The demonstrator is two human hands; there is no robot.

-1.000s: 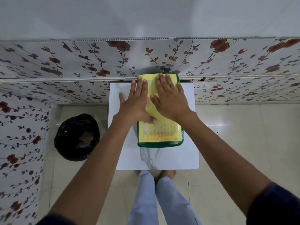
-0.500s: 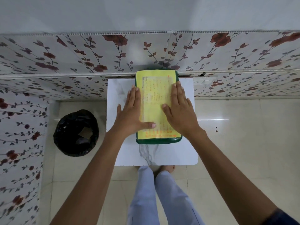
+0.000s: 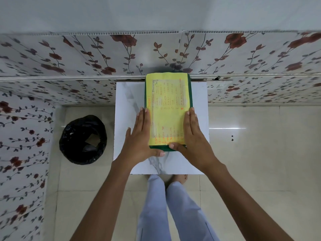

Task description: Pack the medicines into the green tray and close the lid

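Note:
The green tray lies lengthwise on the small white marble-look table, its far end against the wall. Its lid is down, and a yellow sheet with orange writing covers the top. No medicines are visible. My left hand lies flat along the tray's near left side, with its thumb under the front edge. My right hand mirrors it on the near right side, its thumb resting on the front rim.
A black bin lined with a bag stands on the tiled floor left of the table. Flowered wall panels run behind and to the left. My legs stand at the table's near edge.
Both hands slid back along the lid from its far end to the near corners. The thumbs now wrap the front edge and the yellow sheet shows.

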